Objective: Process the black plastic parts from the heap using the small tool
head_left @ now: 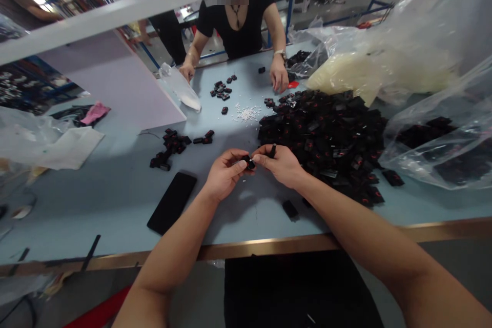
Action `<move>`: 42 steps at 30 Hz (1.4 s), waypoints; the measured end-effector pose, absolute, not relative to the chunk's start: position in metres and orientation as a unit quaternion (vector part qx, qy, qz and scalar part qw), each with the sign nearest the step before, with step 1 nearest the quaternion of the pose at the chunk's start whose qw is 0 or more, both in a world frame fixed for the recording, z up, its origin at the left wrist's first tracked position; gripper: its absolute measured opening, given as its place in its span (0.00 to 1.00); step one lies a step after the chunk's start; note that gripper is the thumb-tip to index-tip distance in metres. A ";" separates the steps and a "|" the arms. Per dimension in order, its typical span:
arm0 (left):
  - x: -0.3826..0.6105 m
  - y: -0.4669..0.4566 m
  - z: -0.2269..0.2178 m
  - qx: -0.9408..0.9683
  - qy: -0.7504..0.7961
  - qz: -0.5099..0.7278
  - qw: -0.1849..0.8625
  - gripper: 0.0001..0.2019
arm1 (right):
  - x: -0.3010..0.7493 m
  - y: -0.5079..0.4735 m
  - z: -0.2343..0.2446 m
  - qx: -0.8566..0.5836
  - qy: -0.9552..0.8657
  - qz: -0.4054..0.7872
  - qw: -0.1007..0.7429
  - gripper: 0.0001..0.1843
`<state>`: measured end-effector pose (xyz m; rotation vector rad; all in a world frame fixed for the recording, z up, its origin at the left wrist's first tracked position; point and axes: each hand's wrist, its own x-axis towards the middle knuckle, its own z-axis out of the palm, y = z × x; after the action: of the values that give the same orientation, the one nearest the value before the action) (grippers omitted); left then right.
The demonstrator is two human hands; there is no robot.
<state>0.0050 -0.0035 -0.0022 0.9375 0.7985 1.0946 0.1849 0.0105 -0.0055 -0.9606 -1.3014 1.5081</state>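
My left hand (pixel 225 173) and my right hand (pixel 282 164) meet above the pale blue table (pixel 115 200), both pinching one small black plastic part (pixel 249 162) between their fingertips. A second black piece (pixel 272 150) sticks up from the fingers of my right hand. Just right of my hands lies a big heap of the same black parts (pixel 326 133). A smaller cluster of black parts (pixel 171 147) sits to the left. One loose black part (pixel 290 209) lies on the table below my right wrist.
A black phone (pixel 172 202) lies flat left of my left forearm. Across the table a person in a black top rests both hands near small black parts (pixel 222 90) and white bits (pixel 247 112). Clear plastic bags (pixel 434 128) of parts crowd the right side.
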 end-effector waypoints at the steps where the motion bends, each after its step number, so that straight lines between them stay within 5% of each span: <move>1: 0.005 -0.004 -0.002 0.417 0.356 0.487 0.679 0.15 | 0.185 0.010 -0.005 -0.387 -0.524 0.613 0.447 0.21; 23: 0.007 -0.003 -0.002 0.421 0.371 0.499 0.661 0.16 | 0.185 0.011 -0.007 -0.406 -0.567 0.563 0.444 0.21; 33: 0.003 -0.003 -0.005 0.406 0.358 0.470 0.697 0.15 | 0.187 0.012 -0.012 -0.400 -0.536 0.633 0.390 0.25; 42: 0.004 -0.006 0.003 0.357 0.350 0.489 0.714 0.16 | 0.185 0.014 -0.012 -0.400 -0.440 0.675 0.437 0.29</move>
<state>0.0043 -0.0057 0.0031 0.7912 0.7763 1.0838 0.1850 0.0137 -0.0121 -0.9942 -1.0943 1.6781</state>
